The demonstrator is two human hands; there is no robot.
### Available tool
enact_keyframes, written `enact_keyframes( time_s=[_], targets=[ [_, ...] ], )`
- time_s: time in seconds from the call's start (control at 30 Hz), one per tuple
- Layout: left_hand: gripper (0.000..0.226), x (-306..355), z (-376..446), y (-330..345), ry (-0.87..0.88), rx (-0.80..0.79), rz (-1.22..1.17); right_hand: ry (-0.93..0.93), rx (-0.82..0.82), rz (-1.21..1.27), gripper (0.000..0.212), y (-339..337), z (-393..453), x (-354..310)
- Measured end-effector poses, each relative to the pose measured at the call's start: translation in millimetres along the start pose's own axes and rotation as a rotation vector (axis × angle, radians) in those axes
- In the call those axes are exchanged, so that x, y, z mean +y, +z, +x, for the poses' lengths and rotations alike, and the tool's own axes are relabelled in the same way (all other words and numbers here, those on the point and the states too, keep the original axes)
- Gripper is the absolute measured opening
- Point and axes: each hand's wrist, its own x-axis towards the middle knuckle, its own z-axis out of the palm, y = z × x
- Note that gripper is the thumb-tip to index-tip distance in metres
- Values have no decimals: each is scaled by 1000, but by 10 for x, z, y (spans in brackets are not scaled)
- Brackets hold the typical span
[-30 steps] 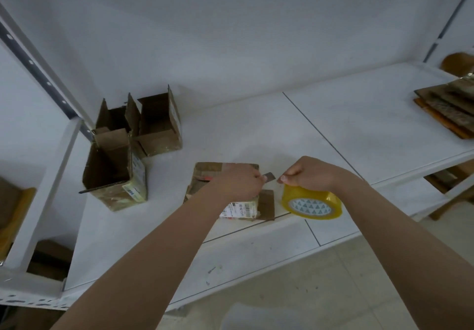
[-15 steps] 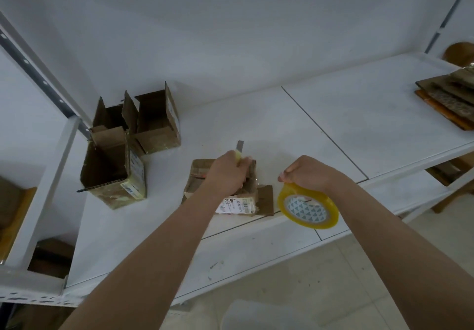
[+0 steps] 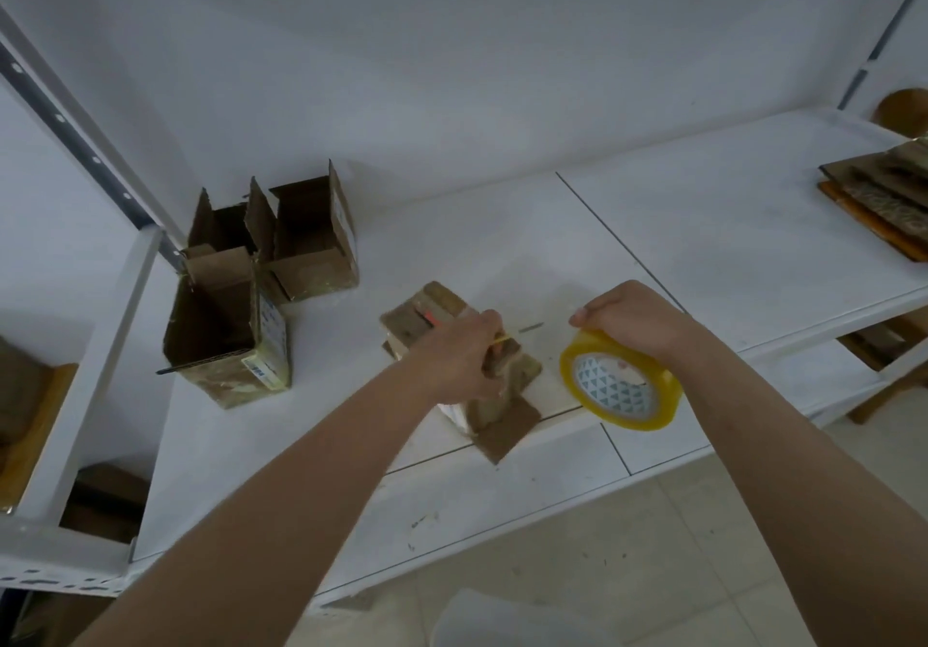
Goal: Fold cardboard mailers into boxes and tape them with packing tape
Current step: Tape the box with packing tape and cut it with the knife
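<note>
A small brown cardboard box (image 3: 427, 317) lies turned at an angle near the front of the white shelf (image 3: 703, 224), one flap flat toward the shelf edge. My left hand (image 3: 459, 362) rests on top of it, fingers closed on a thin yellow-handled blade. My right hand (image 3: 630, 317) grips the top of a yellow roll of packing tape (image 3: 620, 385), held on edge just right of the box. Whether a strip of tape runs from the roll to the box is hard to tell.
Three open cardboard boxes stand at the back left: a tall one (image 3: 226, 340) in front and two (image 3: 311, 244) behind it. Flat cardboard sheets (image 3: 884, 194) are stacked at the far right. A metal upright (image 3: 75, 134) borders the left side.
The box has been turned from square-on to diagonal. My left hand moved right along its top with the blade. The tape roll tilted further up on edge, still in my right hand.
</note>
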Motion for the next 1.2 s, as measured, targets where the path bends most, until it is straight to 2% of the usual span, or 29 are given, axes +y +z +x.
enact_keyframes(
  time_s=[0.07, 0.2, 0.27, 0.37, 0.4, 0.47, 0.53, 0.57, 0.67, 0.77, 0.9, 1.0, 1.07, 1.13, 1.2],
  targets=[
    [37, -217, -71, -152, 94, -76, 6, -41, -39, 46, 28, -13, -19, -26],
    [46, -483, -143, -314, 102, -133, -59, -113, -114, 142, 19, 33, -67, -139],
    [44, -484, -161, -302, 72, -9, -193, -146, -124, 145, 20, 47, -106, -195],
    [33, -386, -180, -252, -70, 427, -498, -191, -139, 121, 24, 40, -173, -279],
    [31, -306, -191, -256, -133, 526, -599, -204, -144, 114, 25, 37, -190, -307],
    [41, -128, -182, -276, -186, 527, -736, -232, -146, 105, 25, 27, -221, -363],
    [66, 55, -183, -300, -160, 387, -716, -265, -137, 101, 22, 33, -233, -401],
    [67, 122, -178, -298, -141, 335, -702, -277, -128, 97, 18, 37, -245, -419],
    [42, 196, -138, -279, -93, 320, -726, -312, -136, 60, 17, 61, -276, -467],
    [25, 202, -153, -253, -57, 348, -879, -317, -179, 81, 21, 84, -306, -501],
    [28, 151, -254, -301, -83, 470, -859, -295, -249, 243, 24, 80, -275, -457],
    [32, 33, -364, -334, -163, 596, -888, -341, -281, 424, 49, 10, -229, -391],
    [34, -98, -494, -327, -248, 669, -904, -383, -300, 473, 50, -49, -193, -357],
    [33, -303, -647, -293, -356, 762, -884, -351, -243, 376, 54, -90, -156, -311],
    [30, -464, -810, -192, -444, 784, -823, -328, -151, 83, 48, -75, -87, -265]
  ],
)
